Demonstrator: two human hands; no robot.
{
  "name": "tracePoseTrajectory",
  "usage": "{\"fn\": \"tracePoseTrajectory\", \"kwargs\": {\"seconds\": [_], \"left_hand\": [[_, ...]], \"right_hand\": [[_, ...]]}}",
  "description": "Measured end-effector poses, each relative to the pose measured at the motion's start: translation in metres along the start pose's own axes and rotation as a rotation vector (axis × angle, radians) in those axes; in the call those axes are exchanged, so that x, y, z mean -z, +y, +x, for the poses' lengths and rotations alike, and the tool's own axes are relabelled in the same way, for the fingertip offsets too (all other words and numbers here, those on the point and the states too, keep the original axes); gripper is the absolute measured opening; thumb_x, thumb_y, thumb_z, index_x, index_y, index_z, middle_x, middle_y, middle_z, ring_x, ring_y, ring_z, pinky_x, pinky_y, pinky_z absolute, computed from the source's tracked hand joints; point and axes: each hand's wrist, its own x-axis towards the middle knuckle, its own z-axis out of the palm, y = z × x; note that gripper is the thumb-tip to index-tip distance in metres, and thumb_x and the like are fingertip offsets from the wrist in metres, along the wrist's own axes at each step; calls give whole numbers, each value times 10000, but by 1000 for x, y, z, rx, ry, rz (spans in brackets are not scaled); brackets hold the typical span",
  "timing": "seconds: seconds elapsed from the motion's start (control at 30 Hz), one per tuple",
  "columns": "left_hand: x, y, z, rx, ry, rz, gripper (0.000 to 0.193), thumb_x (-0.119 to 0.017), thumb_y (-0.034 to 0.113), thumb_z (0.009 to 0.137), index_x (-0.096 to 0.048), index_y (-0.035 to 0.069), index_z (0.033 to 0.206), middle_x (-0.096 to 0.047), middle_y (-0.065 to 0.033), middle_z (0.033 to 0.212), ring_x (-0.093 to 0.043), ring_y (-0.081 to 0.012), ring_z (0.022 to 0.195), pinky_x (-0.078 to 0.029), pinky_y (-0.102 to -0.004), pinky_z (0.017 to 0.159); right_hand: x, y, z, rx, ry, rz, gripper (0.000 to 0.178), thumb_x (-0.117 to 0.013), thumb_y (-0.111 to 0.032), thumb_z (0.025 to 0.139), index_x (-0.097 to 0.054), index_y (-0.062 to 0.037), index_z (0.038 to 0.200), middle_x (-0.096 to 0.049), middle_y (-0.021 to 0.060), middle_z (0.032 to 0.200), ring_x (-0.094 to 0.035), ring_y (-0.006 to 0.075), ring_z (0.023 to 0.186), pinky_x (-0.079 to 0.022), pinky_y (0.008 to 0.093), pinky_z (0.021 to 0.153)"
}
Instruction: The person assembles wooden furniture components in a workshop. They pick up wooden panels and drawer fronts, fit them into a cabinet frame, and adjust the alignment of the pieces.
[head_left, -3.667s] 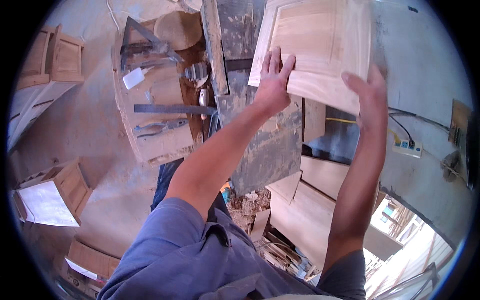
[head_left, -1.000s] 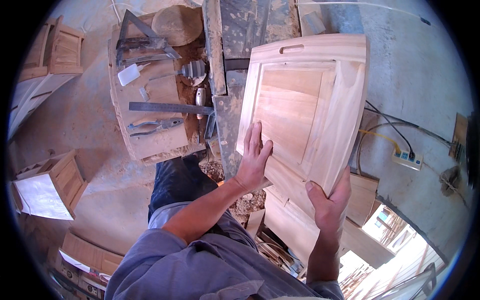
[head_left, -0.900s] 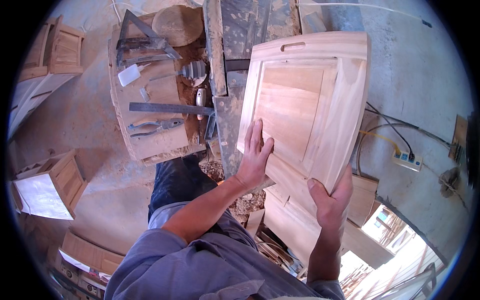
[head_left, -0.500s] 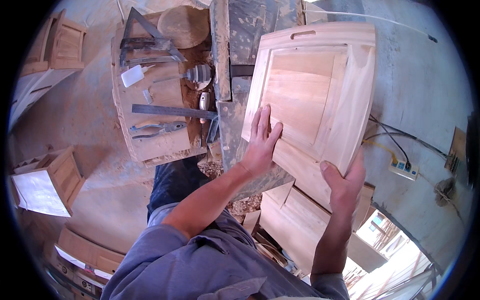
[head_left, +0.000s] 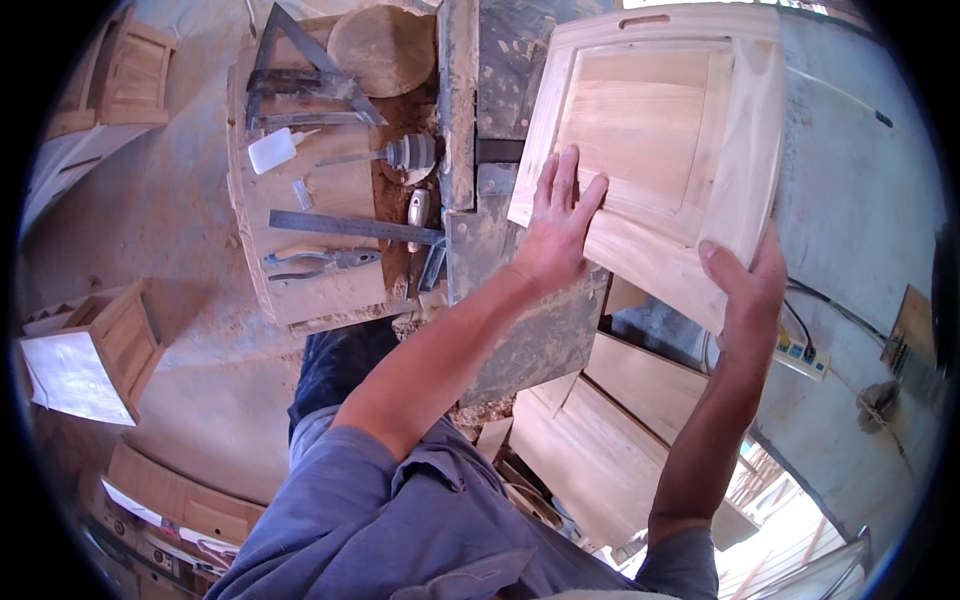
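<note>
Fingers of my left hand lie spread on the near part of a framed wooden panel; my right hand clasps its near right corner, thumb on top. The panel is over the scuffed grey tabletop; I cannot tell whether they touch. Leftward, pliers, a metal ruler and a white bottle lie on a wooden board. Farther left stands a small wooden cabinet.

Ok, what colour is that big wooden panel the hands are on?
The wooden panel is pale tan with faint grain, best in the head view.
</note>
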Motion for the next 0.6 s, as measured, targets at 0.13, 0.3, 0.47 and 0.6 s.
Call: {"fn": "tracePoseTrajectory", "kwargs": {"seconds": [0.13,0.3,0.47,0.6], "left_hand": [[4,3,19,28,-2,-8,1053,-758,-56,567,-341,78,1524,-121,-324,1644,-168,-570,1480,-256,-602,1209],[3,-3,41,19,23,15,1054,-731,-68,563,-338,78,1530,-133,-322,1635,-180,-567,1472,-253,-593,1215],[5,-4,61,45,0,17,1023,-714,-71,595,-334,81,1533,-137,-332,1626,-190,-569,1463,-254,-593,1215],[3,-6,68,17,21,50,997,-714,-59,626,-332,80,1536,-150,-340,1618,-201,-569,1457,-248,-592,1217]], "right_hand": [[-2,-7,15,-15,-1,54,520,-697,-127,787,-590,71,1255,-669,166,1101,-619,213,981,-484,320,914],[3,-10,39,-7,-25,69,556,-695,-133,789,-586,71,1294,-667,169,1108,-626,219,982,-483,318,920],[-2,-22,55,-21,-23,73,568,-689,-145,793,-580,83,1301,-669,184,1112,-641,235,977,-491,328,921],[3,-18,65,-20,-44,0,618,-674,-171,808,-552,91,1354,-668,185,1137,-657,251,985,-508,326,914]]}}
